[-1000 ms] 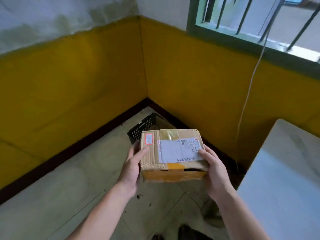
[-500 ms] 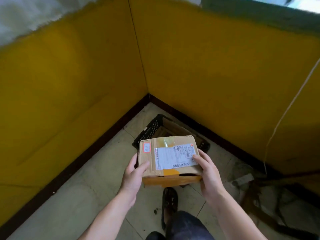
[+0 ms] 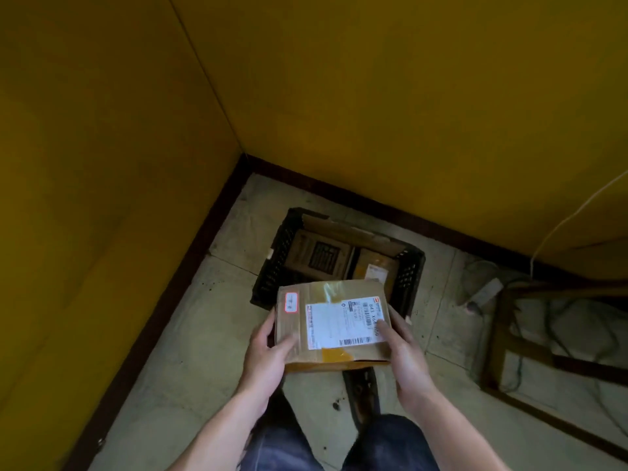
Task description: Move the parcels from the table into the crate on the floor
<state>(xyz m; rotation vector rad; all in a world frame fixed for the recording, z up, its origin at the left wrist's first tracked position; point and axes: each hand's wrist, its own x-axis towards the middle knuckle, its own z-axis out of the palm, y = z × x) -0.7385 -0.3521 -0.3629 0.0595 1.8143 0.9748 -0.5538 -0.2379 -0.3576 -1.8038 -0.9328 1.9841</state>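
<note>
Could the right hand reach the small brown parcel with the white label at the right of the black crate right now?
Probably not: the right hand and left hand both hold the taped cardboard box, which hangs over the black plastic crate, partly covering that parcel.

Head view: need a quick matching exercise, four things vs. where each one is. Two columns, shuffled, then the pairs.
Things:
1. cardboard parcel
2. black crate
3. parcel with dark print
4. white cable

Places:
A. lying inside the crate, on its left side
B. hanging down the yellow wall at the right
C. on the floor in the corner of the room
D. held in the air between the left hand and the right hand

Pairs: 1-D, 2-C, 3-A, 4-B
</note>
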